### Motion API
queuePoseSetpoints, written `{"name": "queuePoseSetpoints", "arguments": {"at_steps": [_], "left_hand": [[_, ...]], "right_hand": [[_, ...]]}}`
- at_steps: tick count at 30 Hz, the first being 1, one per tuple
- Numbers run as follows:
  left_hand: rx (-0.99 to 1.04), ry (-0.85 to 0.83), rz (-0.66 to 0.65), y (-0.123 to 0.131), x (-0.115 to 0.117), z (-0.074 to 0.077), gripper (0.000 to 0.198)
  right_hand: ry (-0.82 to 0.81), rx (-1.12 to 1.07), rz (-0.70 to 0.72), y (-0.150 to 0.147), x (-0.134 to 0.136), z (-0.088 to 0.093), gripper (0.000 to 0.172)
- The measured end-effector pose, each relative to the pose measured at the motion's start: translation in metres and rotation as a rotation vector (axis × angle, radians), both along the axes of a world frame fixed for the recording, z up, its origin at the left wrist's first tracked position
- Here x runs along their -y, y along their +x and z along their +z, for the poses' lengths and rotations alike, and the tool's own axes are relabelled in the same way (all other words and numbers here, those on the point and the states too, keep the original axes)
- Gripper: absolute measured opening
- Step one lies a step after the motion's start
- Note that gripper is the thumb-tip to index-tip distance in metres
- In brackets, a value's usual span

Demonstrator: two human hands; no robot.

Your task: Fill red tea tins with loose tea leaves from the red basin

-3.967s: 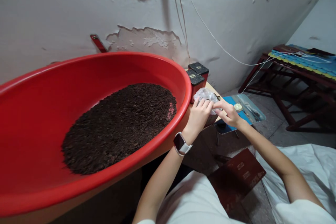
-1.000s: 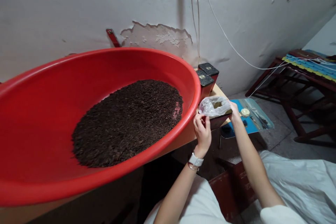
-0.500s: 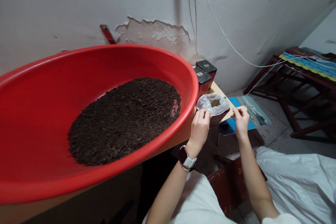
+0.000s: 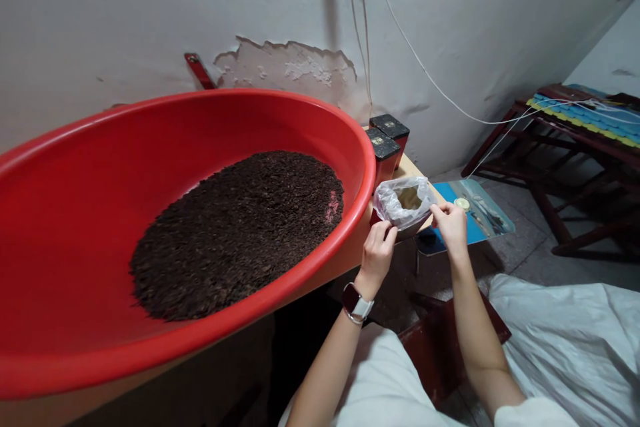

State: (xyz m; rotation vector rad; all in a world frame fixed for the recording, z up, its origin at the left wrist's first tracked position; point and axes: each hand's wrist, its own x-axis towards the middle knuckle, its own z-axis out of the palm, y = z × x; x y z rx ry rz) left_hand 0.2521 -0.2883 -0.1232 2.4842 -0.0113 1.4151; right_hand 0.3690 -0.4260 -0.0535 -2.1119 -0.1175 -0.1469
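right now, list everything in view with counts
basin: one, red, left
flakes: one heap, blackish, in basin
table: one, pale, under basin
tins: two, red and black, beside basin
container: one, dark red, table corner
liner: one, clear, in container
low table: one, blue, right of container
round item: one, pale, low table
bench: one, dark red, far right
mats: count unclear, blue and yellow, on bench
sheet: one, white, lower right
stool: one, dark red, lower centre
cables: several, pale, upper centre
wall: one, grey, background
smartwatch: one, white strap, left wrist
left hand: one, bare, container's near left
right hand: one, bare, container's right
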Motion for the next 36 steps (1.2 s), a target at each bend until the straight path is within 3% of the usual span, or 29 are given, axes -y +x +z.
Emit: {"name": "queuePoseSetpoints", "arguments": {"at_steps": [4, 9, 14, 17, 19, 24, 27, 33, 36], "left_hand": [[0.006, -0.056, 0.0, 0.0, 0.0, -0.005, 0.019], [0.026, -0.255, -0.064, 0.003, 0.0, -0.012, 0.013], [0.0, -0.411, -0.08, -0.001, 0.001, -0.019, 0.01], [-0.065, -0.697, -0.106, -0.001, 0.002, -0.015, 0.045], [-0.113, -0.883, -0.19, 0.006, 0.001, -0.007, 0.073], [-0.14, -1.046, -0.548, 0.037, -0.008, 0.013, 0.113], [-0.143, -1.099, -0.61, 0.052, -0.012, 0.009, 0.124], [-0.124, -1.136, -0.637, 0.06, -0.013, -0.01, 0.124], [-0.14, -1.12, -0.608, 0.058, -0.014, -0.015, 0.121]], "right_hand": [[0.145, -0.001, 0.04, 0.0, 0.0, -0.007, 0.021], [0.502, -0.137, 0.027, -0.001, -0.003, -0.044, 0.022], [0.592, -0.285, 0.03, 0.001, -0.002, -0.063, 0.025], [0.639, -0.201, -0.051, 0.016, 0.0, -0.057, 0.026], [0.683, -0.157, -0.042, 0.032, 0.0, -0.049, 0.029], [0.627, -0.298, 0.329, 0.067, -0.01, -0.031, 0.038], [0.633, -0.309, 0.432, 0.077, -0.017, -0.031, 0.037], [0.652, -0.338, 0.367, 0.081, -0.028, -0.058, 0.04], [0.546, -0.301, 0.339, 0.08, -0.024, -0.06, 0.043]]}}
